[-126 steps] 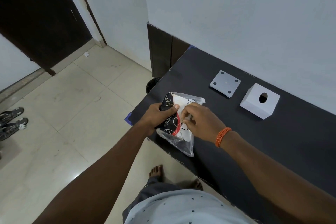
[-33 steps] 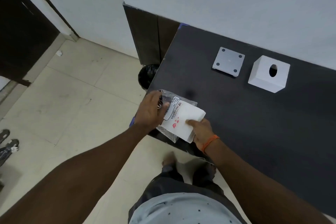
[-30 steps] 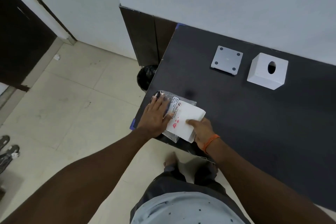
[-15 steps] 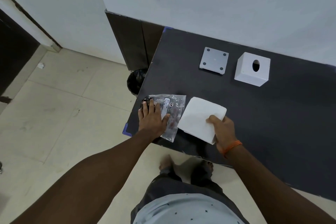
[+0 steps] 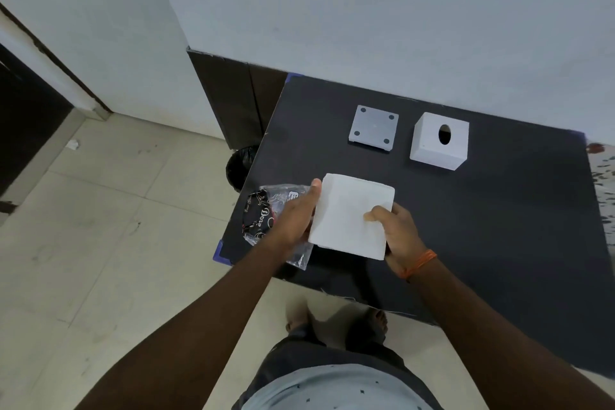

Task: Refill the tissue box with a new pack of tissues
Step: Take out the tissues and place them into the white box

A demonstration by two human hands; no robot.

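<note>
Both hands hold a white stack of tissues (image 5: 351, 218) over the table's (image 5: 482, 230) near left part. The right hand's (image 5: 397, 236) thumb presses on top of the stack, fingers curled under its right edge. The left hand (image 5: 294, 221) grips the left edge, fingers closed along its side. Under the left hand, an empty plastic wrapper (image 5: 266, 213) lies at the near left corner. Toward the far edge stands the white box (image 5: 439, 145), round hole up, with its grey base plate (image 5: 373, 128) lying just left of it.

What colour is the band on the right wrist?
Orange: the thin thread band on the right wrist, in the head view.
</note>
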